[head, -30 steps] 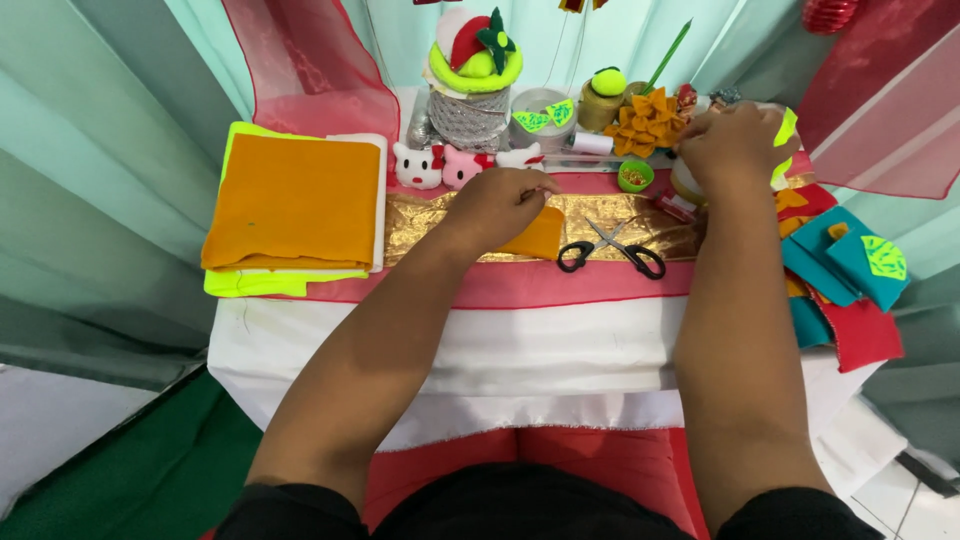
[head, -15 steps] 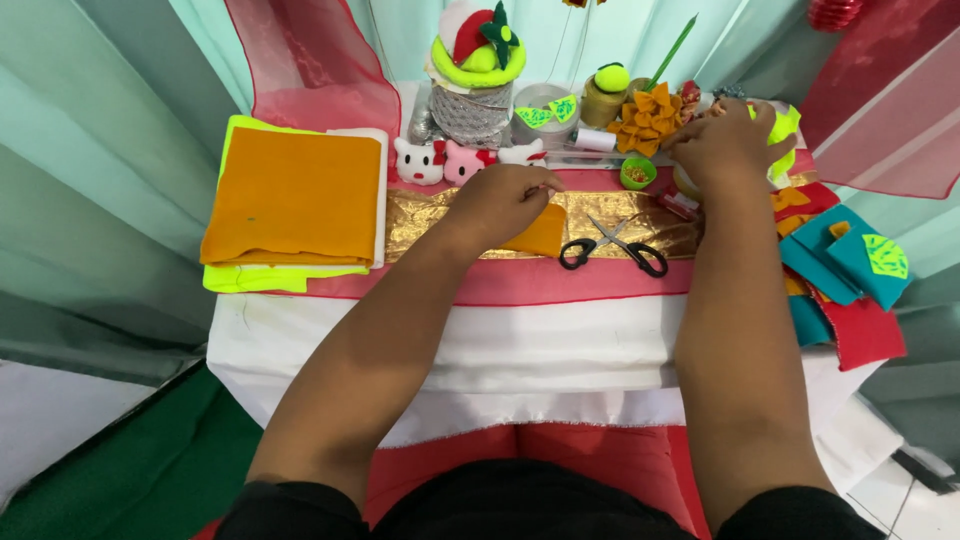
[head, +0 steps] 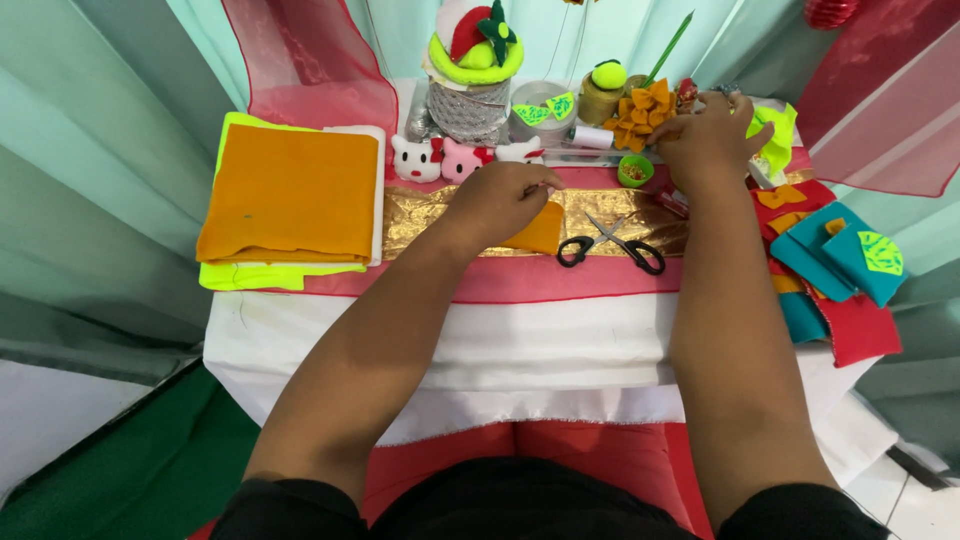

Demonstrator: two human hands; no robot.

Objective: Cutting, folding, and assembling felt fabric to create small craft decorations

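Orange felt, a small folded piece [head: 537, 230], is observed lying on the gold cloth strip [head: 420, 215] near the middle of the table [head: 330, 310]. It is covered in part by the left hand [head: 497, 200], which rests palm down upon it with fingers curled inward; whether the piece is pinched or merely pressed cannot be told. Black-handled scissors [head: 612, 244] are noted just beside the piece, lying on the same strip, blades open slightly.

The right hand [head: 706, 140] is placed farther back, fingers bent downward and closed in over small items near an orange felt flower [head: 640, 115]; what is held, if anything, is hidden. A small green cup [head: 634, 171] stands just beside this hand.

To the left, a folded stack of orange fabric [head: 285, 195] is recorded over yellow-green sheets. Three small plush heads [head: 455, 160], white and pink, are lined up behind the strip. At the right edge, teal and red felt pieces [head: 840, 275] are piled together.
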